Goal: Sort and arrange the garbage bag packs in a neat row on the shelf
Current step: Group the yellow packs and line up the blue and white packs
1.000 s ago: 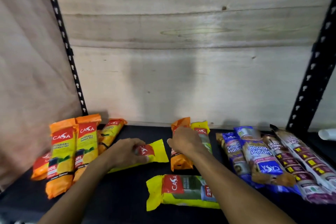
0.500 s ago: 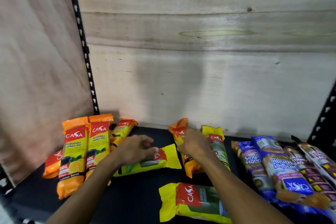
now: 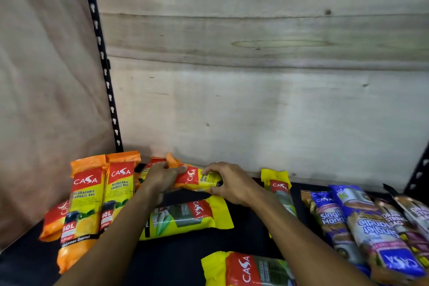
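Observation:
An orange garbage bag pack [image 3: 197,177] lies crosswise above the black shelf [image 3: 176,255], near the back wall. My left hand [image 3: 162,177] grips its left end and my right hand [image 3: 229,183] grips its right end. Two orange packs [image 3: 86,204] [image 3: 119,189] stand side by side at the left, another orange pack [image 3: 148,168] partly hidden behind my left hand. Yellow packs lie below my hands [image 3: 185,217], at the front [image 3: 248,269] and right of my right arm [image 3: 279,189].
Blue and purple packs [image 3: 371,234] lie in a row at the right. An orange pack [image 3: 54,220] lies flat at the far left. Black slotted uprights [image 3: 102,58] stand at the back left and right. A wooden back wall [image 3: 255,100] closes the shelf.
My right hand lifted the orange pack from the middle and carried it left. My left hand left the yellow pack and took the orange pack's other end. The view shifted left.

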{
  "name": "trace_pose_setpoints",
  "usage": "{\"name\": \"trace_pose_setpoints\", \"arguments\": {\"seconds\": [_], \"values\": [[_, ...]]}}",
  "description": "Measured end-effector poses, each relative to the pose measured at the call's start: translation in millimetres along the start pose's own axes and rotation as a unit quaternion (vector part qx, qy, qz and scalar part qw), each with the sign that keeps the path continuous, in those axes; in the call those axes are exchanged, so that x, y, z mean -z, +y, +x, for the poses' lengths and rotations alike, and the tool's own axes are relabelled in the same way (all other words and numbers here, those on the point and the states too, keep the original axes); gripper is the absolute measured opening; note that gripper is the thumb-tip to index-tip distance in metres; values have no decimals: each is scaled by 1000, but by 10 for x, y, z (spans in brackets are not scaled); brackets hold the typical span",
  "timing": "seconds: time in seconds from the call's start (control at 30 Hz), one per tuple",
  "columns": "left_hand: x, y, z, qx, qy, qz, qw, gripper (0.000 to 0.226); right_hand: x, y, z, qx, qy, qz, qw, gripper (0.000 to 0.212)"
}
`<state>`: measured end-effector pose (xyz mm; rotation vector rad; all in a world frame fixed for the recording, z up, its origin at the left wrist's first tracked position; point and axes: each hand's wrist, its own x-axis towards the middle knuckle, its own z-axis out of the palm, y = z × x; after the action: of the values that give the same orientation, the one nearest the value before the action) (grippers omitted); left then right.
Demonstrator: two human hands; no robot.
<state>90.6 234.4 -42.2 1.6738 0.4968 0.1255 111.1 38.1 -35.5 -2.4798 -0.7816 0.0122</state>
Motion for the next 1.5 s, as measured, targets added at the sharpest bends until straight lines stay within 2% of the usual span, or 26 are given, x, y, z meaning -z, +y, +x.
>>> {"name": "trace_pose_setpoints", "arguments": {"seconds": [0.07,0.2,0.33,0.47,0.6,0.67,0.77,0.87,0.97,1.13,1.33,1.5], "values": [[-2,-12,76,11,21,20,1000,48,-56,30,107,2,-15,-6,1000,50],[-60,20,199,6,79,126,989,39,-150,92,305,-6,-32,-17,999,50],[-107,4,327,-18,70,170,983,19,-182,155,445,-16,-30,-31,999,51],[-112,3,318,-44,74,263,961,21,-197,159,446,-20,-36,-46,998,50],[-110,6,128,-96,59,365,924,35,-77,105,261,-21,16,-82,996,42],[-93,5,-51,-125,42,413,901,46,33,105,91,-58,44,-109,991,41],[-28,23,-313,-179,-20,465,867,50,195,166,-211,-135,60,-154,977,43],[55,100,-594,-166,-160,462,856,54,316,223,-513,-222,33,-182,957,50],[107,148,-789,-140,-254,518,805,64,369,271,-760,-288,14,-183,940,55],[150,47,-763,-166,-254,555,774,75,362,259,-958,-315,19,-163,935,51],[168,-22,-670,-188,-243,557,772,77,329,243,-997,-322,45,-126,937,44],[137,-43,-656,-198,-212,550,783,76,323,196,-1022,-323,70,-109,937,41]]}}
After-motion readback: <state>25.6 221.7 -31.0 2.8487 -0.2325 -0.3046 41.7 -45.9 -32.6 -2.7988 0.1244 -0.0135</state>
